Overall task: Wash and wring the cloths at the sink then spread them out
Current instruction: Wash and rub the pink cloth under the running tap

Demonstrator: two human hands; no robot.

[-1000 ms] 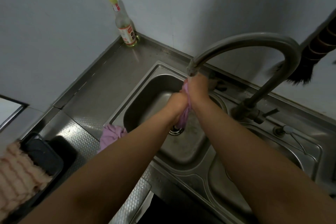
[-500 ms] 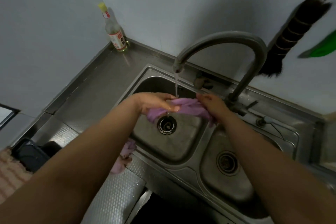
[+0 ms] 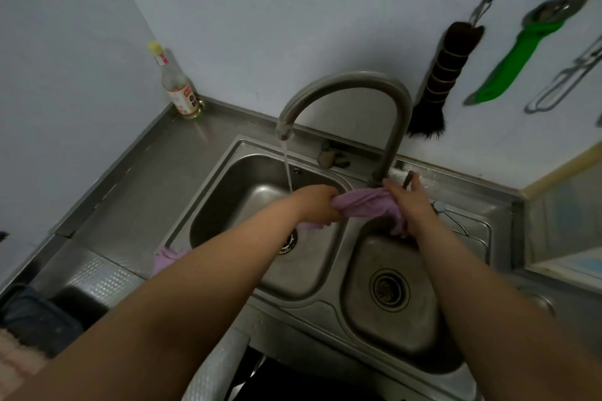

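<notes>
A wet purple cloth point(image 3: 365, 205) is stretched between my two hands above the divider of the double steel sink point(image 3: 208, 179). My left hand point(image 3: 317, 203) grips its left end over the left basin. My right hand point(image 3: 408, 205) grips the right end near the tap base, and a tail of cloth hangs below it. Water runs from the curved tap point(image 3: 345, 81) into the left basin, just left of my left hand. A second purple cloth point(image 3: 164, 259) lies on the sink's front-left rim, partly hidden by my left forearm.
A bottle with a yellow cap point(image 3: 177, 88) stands in the back corner of the steel counter point(image 3: 143, 172). A dark brush point(image 3: 439, 78), a green-handled tool point(image 3: 508, 65) and metal utensils point(image 3: 566, 75) hang on the wall. A black tub point(image 3: 39, 319) sits at the lower left.
Both hands have carried the cloth to the right, out from under the water stream, and pulled it taut over the sink divider. The view has tilted up, showing more of the wall.
</notes>
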